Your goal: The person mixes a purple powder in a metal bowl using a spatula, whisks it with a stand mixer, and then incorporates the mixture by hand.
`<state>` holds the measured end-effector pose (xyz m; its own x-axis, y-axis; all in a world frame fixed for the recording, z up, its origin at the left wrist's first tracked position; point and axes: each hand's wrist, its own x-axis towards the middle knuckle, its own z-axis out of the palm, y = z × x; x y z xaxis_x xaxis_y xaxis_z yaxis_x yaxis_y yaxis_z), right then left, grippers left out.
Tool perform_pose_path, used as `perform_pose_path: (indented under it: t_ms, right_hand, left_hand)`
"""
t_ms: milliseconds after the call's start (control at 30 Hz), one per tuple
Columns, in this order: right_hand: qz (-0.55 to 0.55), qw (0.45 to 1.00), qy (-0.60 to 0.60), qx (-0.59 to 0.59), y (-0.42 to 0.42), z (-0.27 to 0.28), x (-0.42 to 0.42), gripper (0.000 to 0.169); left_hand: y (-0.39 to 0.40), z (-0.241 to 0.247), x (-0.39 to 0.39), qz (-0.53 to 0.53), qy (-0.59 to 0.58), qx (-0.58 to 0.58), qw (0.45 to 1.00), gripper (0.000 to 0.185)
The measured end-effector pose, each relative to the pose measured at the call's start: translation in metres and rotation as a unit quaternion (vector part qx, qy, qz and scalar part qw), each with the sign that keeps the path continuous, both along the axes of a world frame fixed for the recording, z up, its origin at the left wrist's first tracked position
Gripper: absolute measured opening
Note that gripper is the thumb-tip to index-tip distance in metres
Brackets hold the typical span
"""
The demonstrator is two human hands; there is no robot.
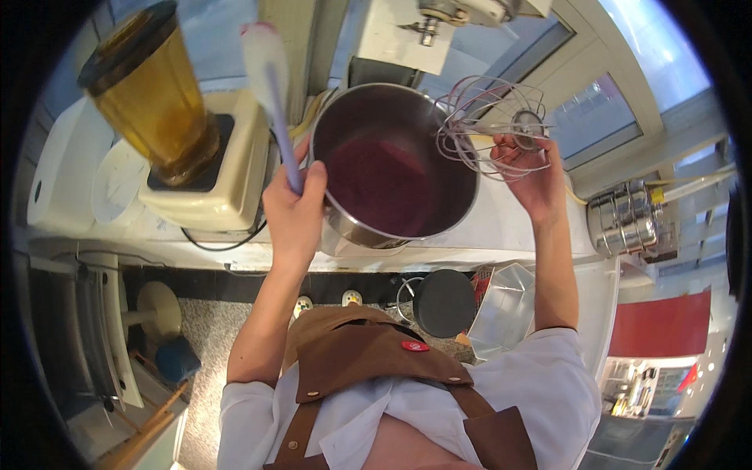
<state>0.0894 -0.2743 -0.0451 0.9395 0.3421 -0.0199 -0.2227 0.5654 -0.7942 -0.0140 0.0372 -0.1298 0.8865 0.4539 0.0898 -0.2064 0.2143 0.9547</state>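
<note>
My left hand [298, 202] grips the blue handle of a spatula [276, 106] and rests against the left rim of a metal mixing bowl [464, 205]. The spatula stands upright, its pale blade smeared with pink at the tip. Inside the bowl lies a dark purple mixture [382, 185]. At the bowl's right side my right hand [531, 176] holds a large wire attachment, a balloon whisk head [470, 126], by its round metal end. Its wires reach over the bowl's right rim.
Left of the bowl stands a blender with an amber jug [155, 111] on a cream base [244, 176], beside a white bowl [120, 182]. A stand mixer [399, 41] is behind. Metal containers [623, 217] stand far right; a round black stool [445, 304] is below the counter.
</note>
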Motion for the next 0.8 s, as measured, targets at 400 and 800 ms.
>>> perform_pose_path:
  t_ms: [400,800]
  right_hand:
    - [-0.082,0.856,0.16,0.486,-0.068,-0.138,0.002,0.041]
    - [-0.15,0.783,0.221,0.562,-0.097,-0.252,0.012,0.048]
  left_hand:
    - [-0.022,0.025,0.0,0.063,0.038,-0.03,0.997,0.037]
    - [-0.001,0.004,-0.001,0.03,0.018,0.009,0.999,0.043]
